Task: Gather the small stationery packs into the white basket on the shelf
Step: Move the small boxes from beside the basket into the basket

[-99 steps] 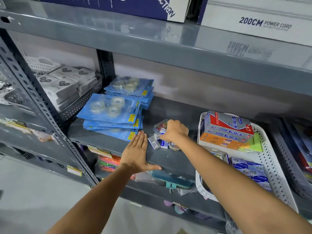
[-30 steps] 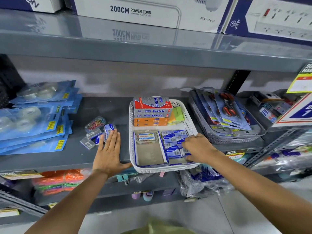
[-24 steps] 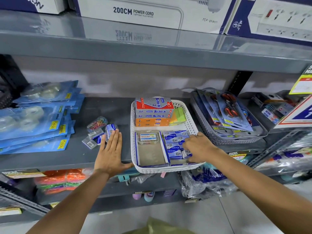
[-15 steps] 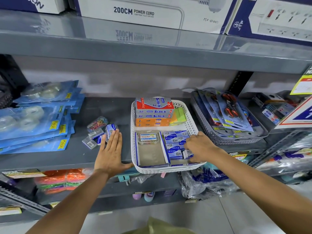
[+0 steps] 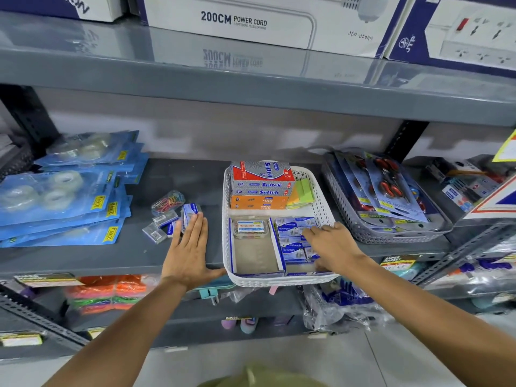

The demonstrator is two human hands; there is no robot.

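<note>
The white basket (image 5: 321,202) stands on the grey shelf (image 5: 83,258), holding red, grey and orange boxes at the back and a cardboard tray in front. Small blue packs (image 5: 290,236) fill the tray's right half; a clear case of clips (image 5: 250,229) lies in its left half. My right hand (image 5: 332,245) rests palm down on the blue packs, fingers spread. My left hand (image 5: 190,247) lies flat on the shelf left of the basket, fingertips touching a loose cluster of small packs (image 5: 167,219) with a bag of coloured clips (image 5: 167,203).
Blue tape packs (image 5: 61,202) are stacked at the left. A grey basket of scissors (image 5: 388,196) sits right of the white one. Power cord boxes (image 5: 231,20) line the shelf above. More goods hang on the shelf below.
From 3.3 s ago my right hand went from the loose packs over to the basket. In the last second it slid slightly deeper over the blue packs. The left hand stayed flat.
</note>
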